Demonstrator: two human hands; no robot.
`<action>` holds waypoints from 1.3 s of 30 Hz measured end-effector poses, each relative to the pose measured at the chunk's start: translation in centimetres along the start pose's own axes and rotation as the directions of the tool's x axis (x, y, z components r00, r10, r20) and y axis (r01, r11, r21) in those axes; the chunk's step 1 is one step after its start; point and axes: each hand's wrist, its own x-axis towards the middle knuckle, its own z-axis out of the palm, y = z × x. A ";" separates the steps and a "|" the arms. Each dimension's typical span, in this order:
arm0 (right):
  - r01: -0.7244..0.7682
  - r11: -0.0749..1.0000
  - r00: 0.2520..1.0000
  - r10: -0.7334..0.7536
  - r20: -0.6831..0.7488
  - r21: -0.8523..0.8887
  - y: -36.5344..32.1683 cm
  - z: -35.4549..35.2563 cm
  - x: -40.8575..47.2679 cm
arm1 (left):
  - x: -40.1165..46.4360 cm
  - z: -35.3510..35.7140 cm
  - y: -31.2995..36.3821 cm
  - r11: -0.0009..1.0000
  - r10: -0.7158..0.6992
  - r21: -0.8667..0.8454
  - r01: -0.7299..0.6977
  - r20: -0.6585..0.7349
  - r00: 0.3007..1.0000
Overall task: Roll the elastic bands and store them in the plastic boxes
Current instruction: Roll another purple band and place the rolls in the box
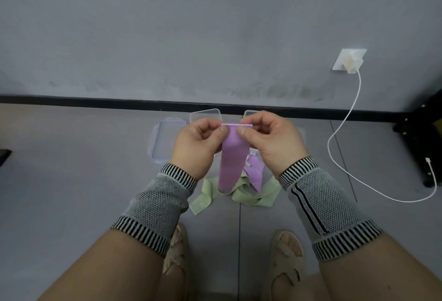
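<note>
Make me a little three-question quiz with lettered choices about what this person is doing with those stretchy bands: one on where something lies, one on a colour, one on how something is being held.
1. Where do the green bands lie?
A. on the floor, below the hands
B. inside a plastic box
C. draped over the white cable

2. What colour is the band held up in the hands?
A. green
B. purple
C. white

3. How is the held band gripped?
A. clamped in one fist
B. pinched at its top edge by both hands
C. lying flat on open palms

Answers:
1 A: the green bands are tangled on the floor, near the feet.
2 B: the purple band hangs from the fingers.
3 B: the left hand and right hand each pinch the top edge with thumb and fingers, and the rest hangs down.
</note>
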 end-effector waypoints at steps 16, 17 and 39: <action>-0.049 0.994 0.998 0.051 -0.023 0.094 0.6 0.0 1.4 | 1.4 0.1 -0.4 0.998 0.022 0.059 -0.024 0.049 0.999; -0.056 0.993 0.998 0.058 -0.016 0.099 0.7 0.0 1.5 | 1.4 0.1 -0.4 0.998 0.017 0.064 -0.021 0.049 0.999; -0.057 0.992 0.998 0.056 0.018 0.109 1.0 -0.3 2.0 | 1.4 0.2 0.1 0.995 -0.068 -0.066 0.072 0.058 0.996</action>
